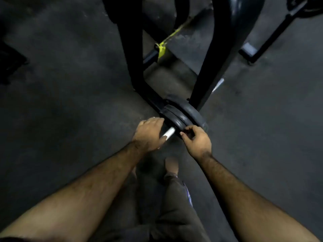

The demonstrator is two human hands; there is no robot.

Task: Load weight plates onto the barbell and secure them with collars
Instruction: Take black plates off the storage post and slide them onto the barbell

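Two bare forearms reaching forward from the bottom edge, over a trouser leg point(174, 206) and a foot point(172, 165) standing on the dark floor point(70, 84). Left hand point(150, 132) lying over the bare silver end of the barbell sleeve point(169, 133), fingers bent toward the plates; whether actually gripping, cannot tell. Right hand point(196, 140) curling thumb and fingers on the rim of the outermost weight plate point(176, 119). Black plates sitting upright, stacked together on the sleeve, just beside the black rack uprights point(131, 49). Yellow strap point(163, 48) hanging tied on the rack's lower bar.
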